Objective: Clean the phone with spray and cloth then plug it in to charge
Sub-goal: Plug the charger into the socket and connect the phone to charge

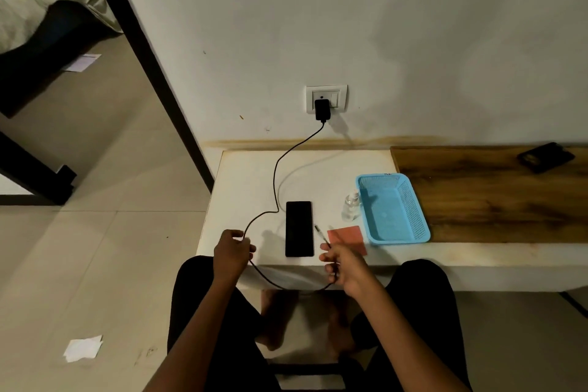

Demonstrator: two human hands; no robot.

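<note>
The left hand [231,252] is pinching the black charging cable [275,181]; the right hand [343,267] is gripping its plug end [320,234]. The phone [299,228] is lying face-up on the table [241,188] between both hands, at frame centre, unplugged.

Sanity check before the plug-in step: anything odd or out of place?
Nothing on the table looks spilled or damaged. On the floor, a crumpled paper scrap lies at lower left and another paper near the bed; both look like litter.
</note>
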